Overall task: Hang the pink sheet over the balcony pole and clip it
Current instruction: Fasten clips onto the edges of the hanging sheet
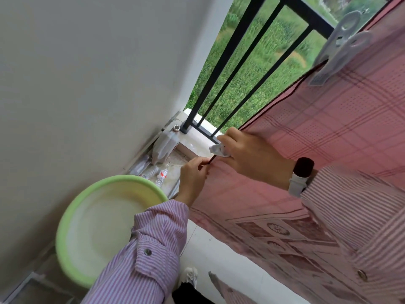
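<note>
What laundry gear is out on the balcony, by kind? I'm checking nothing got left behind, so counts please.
Pink sheet: 1
Large white clip, on the sheet's upper edge: 1
Green basin: 1
Total: 3

You see the pink checked sheet [317,132] draped over the black balcony rail [306,12] at one o'clock, a pale clip [341,49] clamped at its top edge.
</note>
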{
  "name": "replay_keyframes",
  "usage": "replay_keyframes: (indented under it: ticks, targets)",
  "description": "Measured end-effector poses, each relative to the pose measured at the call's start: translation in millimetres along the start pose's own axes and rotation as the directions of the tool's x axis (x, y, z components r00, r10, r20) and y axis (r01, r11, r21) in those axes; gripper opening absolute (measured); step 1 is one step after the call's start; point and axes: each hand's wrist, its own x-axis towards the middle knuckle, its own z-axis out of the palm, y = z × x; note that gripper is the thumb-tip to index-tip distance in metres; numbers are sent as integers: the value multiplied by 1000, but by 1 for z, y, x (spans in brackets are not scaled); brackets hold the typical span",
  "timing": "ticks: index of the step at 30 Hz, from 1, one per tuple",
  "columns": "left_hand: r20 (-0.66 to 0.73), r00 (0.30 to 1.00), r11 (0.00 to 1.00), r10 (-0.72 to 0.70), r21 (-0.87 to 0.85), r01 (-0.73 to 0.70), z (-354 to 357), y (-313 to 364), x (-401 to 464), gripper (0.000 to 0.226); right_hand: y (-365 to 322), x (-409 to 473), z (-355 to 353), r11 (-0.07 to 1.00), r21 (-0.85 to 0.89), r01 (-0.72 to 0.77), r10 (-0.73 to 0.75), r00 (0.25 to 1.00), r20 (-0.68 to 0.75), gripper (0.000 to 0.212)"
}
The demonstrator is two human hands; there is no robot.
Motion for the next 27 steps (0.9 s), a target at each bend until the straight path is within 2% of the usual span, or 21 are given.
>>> replay_keyframes:
  ticks: [6, 16, 20, 27]
  targets:
    - [-17, 999, 986, 37, 163, -34, -3, -6, -2, 13, 0, 14, -11, 1000, 20, 16, -17, 999, 46, 25]
    - [-79, 995, 976, 60, 214, -42, -4, -6, -6, 11, 4, 50, -13, 999, -26, 40, -30, 954, 299, 27]
    - [-61, 997, 977, 37, 212, -23, -7, -6, -5, 9, 5, 49, -13, 999, 40, -15, 4, 962, 275, 22]
    - [-48, 999, 980, 4, 198, 5, -10, -1, -7, 11, 4, 41, -6, 985, -86, 148, -113, 938, 327, 33]
